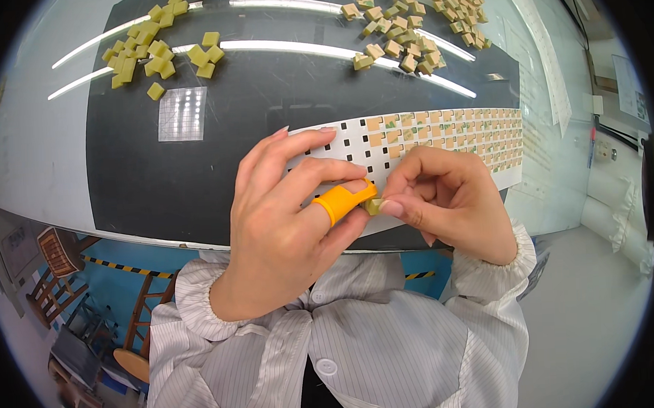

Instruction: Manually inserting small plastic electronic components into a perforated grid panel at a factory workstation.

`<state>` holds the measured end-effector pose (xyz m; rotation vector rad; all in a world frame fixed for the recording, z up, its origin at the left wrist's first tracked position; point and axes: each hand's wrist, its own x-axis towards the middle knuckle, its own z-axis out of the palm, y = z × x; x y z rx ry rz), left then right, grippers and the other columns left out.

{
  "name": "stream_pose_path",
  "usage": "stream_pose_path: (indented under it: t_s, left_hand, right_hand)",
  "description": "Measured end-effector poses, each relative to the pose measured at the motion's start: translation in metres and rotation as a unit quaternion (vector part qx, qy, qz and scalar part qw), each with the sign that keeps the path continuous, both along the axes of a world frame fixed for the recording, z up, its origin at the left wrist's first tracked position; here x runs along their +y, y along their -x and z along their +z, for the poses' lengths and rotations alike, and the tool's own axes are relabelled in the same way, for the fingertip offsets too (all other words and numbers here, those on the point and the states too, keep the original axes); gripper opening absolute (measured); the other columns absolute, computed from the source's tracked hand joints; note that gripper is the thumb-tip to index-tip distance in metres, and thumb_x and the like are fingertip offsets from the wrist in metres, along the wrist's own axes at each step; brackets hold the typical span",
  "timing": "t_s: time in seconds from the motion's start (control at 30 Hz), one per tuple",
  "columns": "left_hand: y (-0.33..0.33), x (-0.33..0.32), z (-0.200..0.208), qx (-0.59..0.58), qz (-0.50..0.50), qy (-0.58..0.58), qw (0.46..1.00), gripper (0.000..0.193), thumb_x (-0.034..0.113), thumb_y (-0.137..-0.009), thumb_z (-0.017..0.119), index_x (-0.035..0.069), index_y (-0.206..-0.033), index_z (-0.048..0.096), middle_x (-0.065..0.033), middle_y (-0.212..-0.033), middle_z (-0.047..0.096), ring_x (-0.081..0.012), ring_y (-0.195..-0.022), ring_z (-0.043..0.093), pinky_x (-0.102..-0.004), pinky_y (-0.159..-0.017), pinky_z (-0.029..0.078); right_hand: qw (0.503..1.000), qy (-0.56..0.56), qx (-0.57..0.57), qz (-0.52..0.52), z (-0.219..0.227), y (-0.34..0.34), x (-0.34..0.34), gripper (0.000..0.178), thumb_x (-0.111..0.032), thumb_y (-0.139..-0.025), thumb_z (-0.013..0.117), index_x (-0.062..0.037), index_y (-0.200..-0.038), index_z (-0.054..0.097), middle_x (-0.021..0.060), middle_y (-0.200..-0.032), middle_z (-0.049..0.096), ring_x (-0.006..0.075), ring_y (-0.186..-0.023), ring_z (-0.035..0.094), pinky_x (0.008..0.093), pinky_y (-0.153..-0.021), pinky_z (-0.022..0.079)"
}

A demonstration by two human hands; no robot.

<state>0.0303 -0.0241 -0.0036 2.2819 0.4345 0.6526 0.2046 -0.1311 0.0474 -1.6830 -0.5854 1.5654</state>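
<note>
A small yellow-green block [373, 206] is held between my two hands, over the near edge of a white sheet [386, 220]. My left hand [283, 198] wears an orange finger sleeve [336, 204] on its index finger. That fingertip and the thumb close on the block's left side, while the other fingers reach over the sheet. Thumb and index finger of my right hand [451, 198] pinch the block from the right. Rows of tan squares [440, 130], some with green marks, cover the sheet's right part. Small black squares [347, 142] show on its left part, partly hidden by my left hand.
Yellow-green blocks [145, 44] lie loose at the far left of the dark mat [165, 182]. Tan-faced blocks [400, 33] are heaped at the far right. A clear gridded square [182, 114] rests on the mat. Wooden chairs [56, 267] stand beyond the table at lower left.
</note>
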Motion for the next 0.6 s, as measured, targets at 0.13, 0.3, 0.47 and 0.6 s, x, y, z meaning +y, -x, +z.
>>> stream_pose_path:
  t_s: [0.13,0.3,0.47,0.6]
  left_hand:
    - [-0.002,-0.001,0.0,-0.006,0.001,0.004,1.0,0.023,0.01,-0.063,0.081,0.006,-0.083,0.07,-0.0002,-0.099,0.067,-0.0285,-0.112,0.059,-0.0529,-0.097,0.043]
    - [-0.002,-0.003,-0.001,0.022,0.01,0.014,1.0,0.028,0.009,-0.063,0.083,0.012,-0.089,0.073,0.0016,-0.102,0.069,-0.0278,-0.115,0.059,-0.0502,-0.103,0.039]
    - [-0.003,-0.002,0.0,0.002,-0.001,0.005,1.0,0.022,0.01,-0.064,0.081,0.006,-0.082,0.07,-0.0005,-0.101,0.068,-0.0289,-0.112,0.059,-0.0531,-0.097,0.043]
    - [-0.006,-0.003,0.001,0.007,0.003,0.006,1.0,0.021,0.009,-0.064,0.081,0.005,-0.081,0.069,-0.0011,-0.101,0.068,-0.0293,-0.112,0.06,-0.053,-0.097,0.043]
  right_hand:
    - [0.999,0.025,-0.047,0.013,0.001,0.001,-0.002,0.012,-0.003,-0.087,0.07,0.0017,-0.09,0.059,0.0013,-0.077,0.061,0.0008,-0.055,0.052,0.0161,-0.043,0.037]
    - [0.997,-0.005,-0.072,0.017,-0.003,0.003,-0.002,0.011,-0.003,-0.087,0.069,0.0018,-0.091,0.059,0.0011,-0.077,0.061,0.0004,-0.057,0.052,0.0153,-0.043,0.038]
    - [0.992,-0.056,-0.104,-0.041,-0.008,0.003,-0.006,0.01,-0.001,-0.086,0.069,0.0013,-0.092,0.062,0.0009,-0.081,0.061,0.0003,-0.059,0.053,0.0161,-0.045,0.039]
    - [0.876,-0.154,-0.457,-0.032,-0.016,0.002,-0.005,0.01,0.003,-0.083,0.07,-0.0013,-0.092,0.069,0.0008,-0.082,0.061,0.0023,-0.062,0.055,0.0186,-0.05,0.04]
